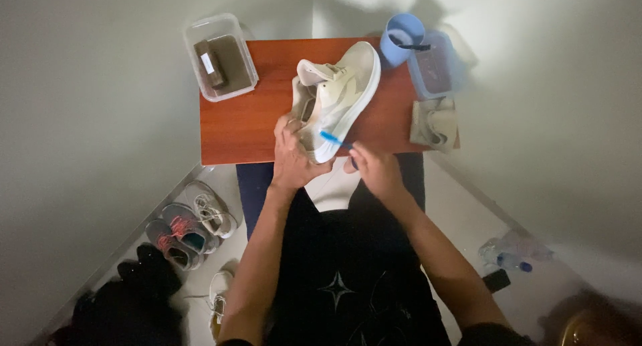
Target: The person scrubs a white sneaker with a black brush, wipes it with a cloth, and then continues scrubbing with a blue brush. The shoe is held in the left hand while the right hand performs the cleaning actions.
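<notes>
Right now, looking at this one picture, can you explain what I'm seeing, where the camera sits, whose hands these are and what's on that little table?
There is no machine here. The camera sits on a person's head and looks straight down, so the two bare arms reaching up from the bottom are that person's own. The left hand steadies a cream sneaker lying on a small reddish wooden table. The right hand holds a blue-handled brush against the shoe's sole edge. Also on the table: a clear plastic box with a dark block inside at the far left, a blue cup beside a blue lidded container at the far right, and a crumpled cloth. On the floor, more shoes lie to the left, and plastic bottles to the right.
</notes>
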